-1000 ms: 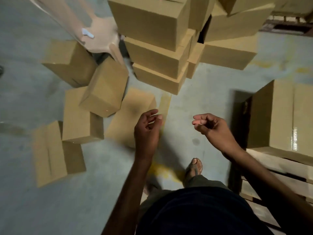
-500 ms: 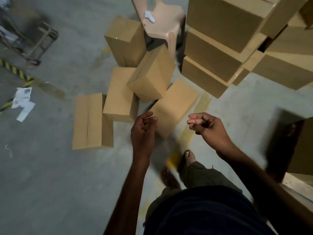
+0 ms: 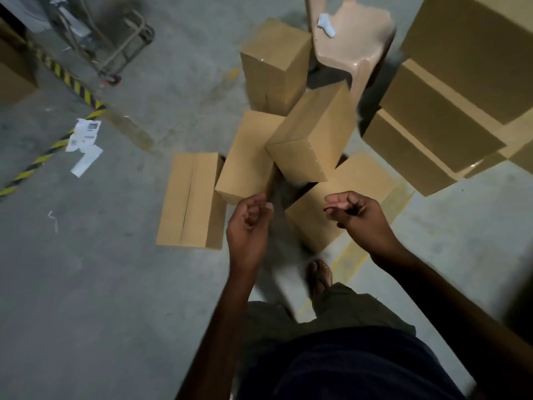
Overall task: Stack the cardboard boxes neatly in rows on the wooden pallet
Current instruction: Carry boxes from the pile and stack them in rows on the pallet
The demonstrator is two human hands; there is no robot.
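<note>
5 boxes (image 3: pixel 311 134) beside pink chair (image 3: pixel 354 33)

A dim grey concrete floor (image 3: pixel 86 284) carries yellow-black hazard striping (image 3: pixel 54 67) and scattered papers (image 3: pixel 83 142) at left, a hand truck (image 3: pixel 121 44) upper left, a pink plastic chair (image 3: pixel 354 39) at top.

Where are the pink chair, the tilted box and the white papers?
pink chair (image 3: pixel 364 39), head view, on the seat.
tilted box (image 3: pixel 314 124), head view, on its big top face.
white papers (image 3: pixel 86 131), head view, on the upper sheet.
</note>
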